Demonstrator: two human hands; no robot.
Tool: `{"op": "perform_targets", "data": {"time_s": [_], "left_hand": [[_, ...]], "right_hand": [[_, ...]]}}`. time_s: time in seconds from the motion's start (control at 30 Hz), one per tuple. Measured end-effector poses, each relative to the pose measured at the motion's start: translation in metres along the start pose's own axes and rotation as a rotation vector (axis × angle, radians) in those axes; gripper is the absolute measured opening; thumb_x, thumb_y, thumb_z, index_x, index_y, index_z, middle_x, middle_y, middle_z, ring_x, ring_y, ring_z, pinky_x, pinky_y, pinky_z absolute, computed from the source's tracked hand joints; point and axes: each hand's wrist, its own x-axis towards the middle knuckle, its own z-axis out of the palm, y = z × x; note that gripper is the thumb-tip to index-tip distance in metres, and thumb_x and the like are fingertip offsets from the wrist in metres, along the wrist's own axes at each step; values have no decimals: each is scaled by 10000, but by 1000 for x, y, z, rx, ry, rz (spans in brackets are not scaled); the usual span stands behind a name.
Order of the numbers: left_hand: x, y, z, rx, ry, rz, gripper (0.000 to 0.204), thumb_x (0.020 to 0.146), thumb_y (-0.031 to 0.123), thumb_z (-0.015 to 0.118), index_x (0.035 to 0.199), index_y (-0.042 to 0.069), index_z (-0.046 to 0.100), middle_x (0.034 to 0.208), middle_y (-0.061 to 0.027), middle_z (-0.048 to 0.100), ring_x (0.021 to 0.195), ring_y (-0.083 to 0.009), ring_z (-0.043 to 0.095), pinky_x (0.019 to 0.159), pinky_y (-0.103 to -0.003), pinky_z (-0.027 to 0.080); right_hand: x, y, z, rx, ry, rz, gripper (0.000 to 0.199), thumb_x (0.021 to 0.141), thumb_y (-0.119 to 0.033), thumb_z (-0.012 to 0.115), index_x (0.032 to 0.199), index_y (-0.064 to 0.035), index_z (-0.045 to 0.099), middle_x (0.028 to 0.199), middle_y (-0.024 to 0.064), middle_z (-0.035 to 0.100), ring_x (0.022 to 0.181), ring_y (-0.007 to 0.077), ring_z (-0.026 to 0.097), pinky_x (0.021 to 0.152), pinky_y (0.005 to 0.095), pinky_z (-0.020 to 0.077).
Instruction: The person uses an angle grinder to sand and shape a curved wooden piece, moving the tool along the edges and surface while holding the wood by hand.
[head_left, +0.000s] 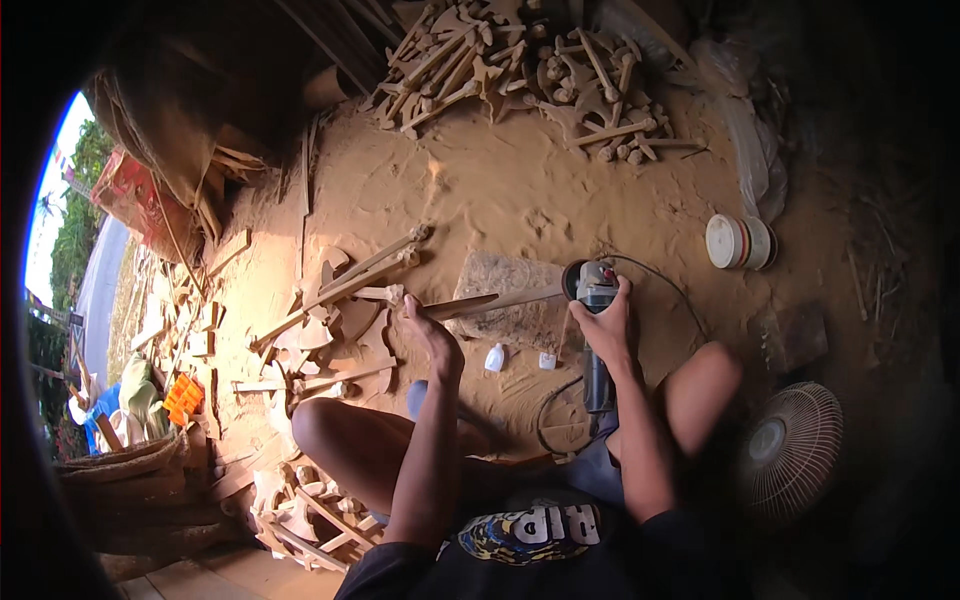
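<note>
I logged the long wooden piece [525,297] above the slab [510,325], its right end at the angle grinder's [598,290] disc. Left hand [435,338]: fingers grasping the wood; right hand [612,328]: fingers wrapped around the grinder. Carved parts [455,62] lay heaped beyond on the dusty floor [470,190].

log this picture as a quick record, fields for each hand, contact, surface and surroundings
left hand: holds a long wooden piece near its left end
right hand: holds an angle grinder
contact: wood's far end at the grinder's disc; touching or not, cannot tell
surface: dusty brown floor; a slab under the wood
surroundings: piled wooden pieces ahead, fan at right
</note>
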Motion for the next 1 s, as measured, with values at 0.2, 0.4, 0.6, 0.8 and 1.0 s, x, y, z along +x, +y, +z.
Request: {"op": "perform_targets", "data": {"time_s": [0.2,0.4,0.6,0.8,1.0], "left_hand": [[-12,8,-25,-296,11,-289,325,987,426,631,1153,185,489,1205,-44,457,1133,-188,453,984,-493,452],[0,19,-47,-565,-292,-263,129,908,57,575,1028,103,586,1046,-49,632,1076,-208,595,1046,-355,452],[33,-58,-126,-133,109,-503,175,822,40,616,996,24,619,1153,-188,708,1174,-345,665,1079,-451,474],[-35,-69,-41,569,-131,75,270,874,182,705,1039,-17,631,875,-151,638,826,-289,644,778,-414,522],[-16,-161,21,574,-814,-35,512,985,374,711,1299,-18,613,959,-203,780,822,-375,763,733,-504,585]], "right_hand": [[25,-91,-111,269,-50,103,783,840,-236,913,1418,39,462,1212,147,659,1066,222,663,927,377,550],[57,-101,-185,461,88,160,617,916,-187,848,1425,8,557,1292,115,665,1125,191,653,987,340,524],[56,-55,-195,922,61,506,388,964,-363,810,1174,-71,666,881,100,699,648,232,676,580,383,594],[51,-20,-226,768,172,496,483,969,-467,779,1160,-46,639,904,122,701,679,249,698,585,384,599],[53,-47,-215,804,204,451,413,958,-340,824,1185,-41,652,960,115,691,759,225,700,633,402,631]]}}
